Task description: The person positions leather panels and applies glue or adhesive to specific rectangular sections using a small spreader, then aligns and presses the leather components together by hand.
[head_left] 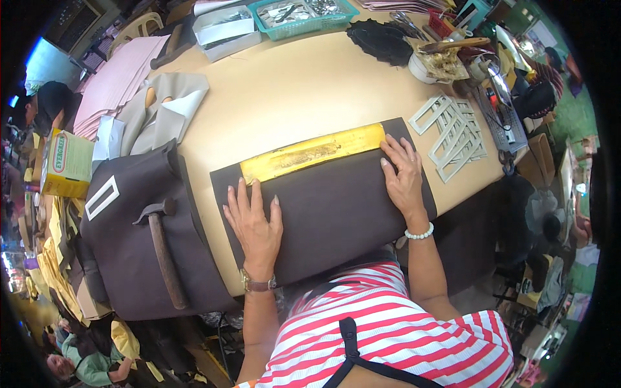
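Observation:
A dark brown sheet of leather-like material (330,207) lies flat on the table in front of me. Along its far part rests a long yellow strip (310,154) with a worn brown patch in the middle. My left hand (254,223) lies on the sheet with fingers spread, its fingertips at the strip's left end. At the other end, my right hand (404,171) has its fingers stretched out, the tips touching the strip's right end. Neither hand is closed around anything.
Left of the sheet, a hammer (165,252) and a white rectangular frame (102,198) lie on more dark material. Several pale frames (453,136) are piled at right. Pink sheets (119,84), a teal basket (301,26) and a white pot (424,68) stand farther back on the table.

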### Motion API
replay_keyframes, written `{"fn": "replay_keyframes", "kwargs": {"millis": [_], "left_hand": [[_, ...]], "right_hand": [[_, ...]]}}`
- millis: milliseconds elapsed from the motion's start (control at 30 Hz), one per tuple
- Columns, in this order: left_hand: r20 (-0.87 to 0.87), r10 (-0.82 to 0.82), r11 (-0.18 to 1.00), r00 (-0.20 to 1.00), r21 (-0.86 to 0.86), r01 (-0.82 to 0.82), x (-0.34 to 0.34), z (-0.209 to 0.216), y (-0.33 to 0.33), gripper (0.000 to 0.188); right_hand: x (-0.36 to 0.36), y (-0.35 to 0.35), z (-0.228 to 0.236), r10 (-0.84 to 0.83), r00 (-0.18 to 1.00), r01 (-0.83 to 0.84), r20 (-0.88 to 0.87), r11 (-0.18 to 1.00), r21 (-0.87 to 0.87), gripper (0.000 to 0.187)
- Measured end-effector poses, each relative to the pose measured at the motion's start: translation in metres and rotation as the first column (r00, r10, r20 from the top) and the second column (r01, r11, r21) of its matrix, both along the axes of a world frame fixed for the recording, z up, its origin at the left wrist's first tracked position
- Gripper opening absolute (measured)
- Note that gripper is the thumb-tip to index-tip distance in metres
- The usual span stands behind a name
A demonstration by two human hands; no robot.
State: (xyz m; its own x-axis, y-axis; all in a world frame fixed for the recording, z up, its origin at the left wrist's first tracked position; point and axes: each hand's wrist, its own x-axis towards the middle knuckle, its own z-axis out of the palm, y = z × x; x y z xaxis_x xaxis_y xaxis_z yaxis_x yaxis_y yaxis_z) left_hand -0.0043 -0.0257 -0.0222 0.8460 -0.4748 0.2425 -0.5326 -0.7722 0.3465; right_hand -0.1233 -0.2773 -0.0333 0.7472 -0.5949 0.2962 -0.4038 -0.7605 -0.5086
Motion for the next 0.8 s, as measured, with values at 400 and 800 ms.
{"fn": "replay_keyframes", "kwargs": {"millis": [400,800], "left_hand": [[-0.002,0.014,1.000,1.000,-0.016,-0.014,0.0020,-0.0045,0.0020,0.047],[-0.010,0.011,0.999,1.000,-0.039,-0.012,0.0020,-0.0028,0.0029,0.046]], "right_hand": [[0.0021,-0.0020,-0.0035,0.022,1.000,-0.021,0.010,0.999,-0.040,0.033],[-0.0001,-0.0024,-0.0029,0.006,1.000,-0.006,0.020,1.000,-0.012,0.033]]}}
